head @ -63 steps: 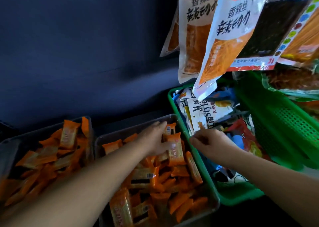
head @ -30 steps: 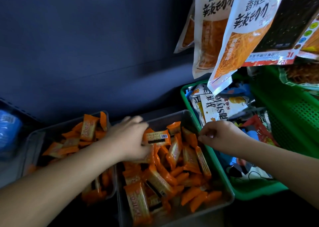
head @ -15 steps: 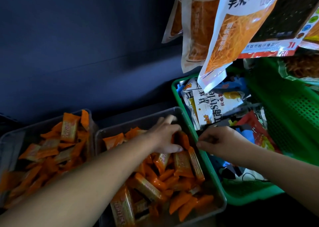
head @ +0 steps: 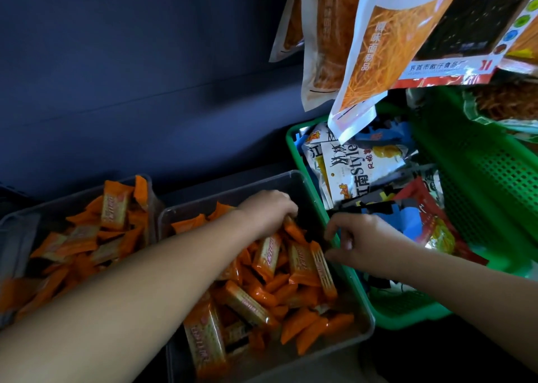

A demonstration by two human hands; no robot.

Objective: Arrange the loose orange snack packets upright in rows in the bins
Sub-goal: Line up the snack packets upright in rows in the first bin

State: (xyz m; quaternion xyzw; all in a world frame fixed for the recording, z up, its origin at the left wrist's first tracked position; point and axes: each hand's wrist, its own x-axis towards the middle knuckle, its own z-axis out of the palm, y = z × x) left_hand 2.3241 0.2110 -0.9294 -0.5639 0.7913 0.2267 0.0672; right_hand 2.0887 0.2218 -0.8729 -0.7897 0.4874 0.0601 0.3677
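Two clear plastic bins hold loose orange snack packets. The right bin is heaped with packets lying at all angles. The left bin holds another jumble. My left hand reaches into the far part of the right bin, fingers curled down round an orange packet at its far right corner. My right hand hovers over the right bin's right rim, thumb and fingers pinched together near the edge of a packet; whether it holds anything is unclear.
A green mesh basket full of mixed snack bags stands to the right, touching the right bin. Large noodle-snack bags hang above it. A dark blue wall runs behind the bins.
My left hand swept from the bin's left side to its far right corner and curled onto a packet. My right hand stayed at the bin's right rim.
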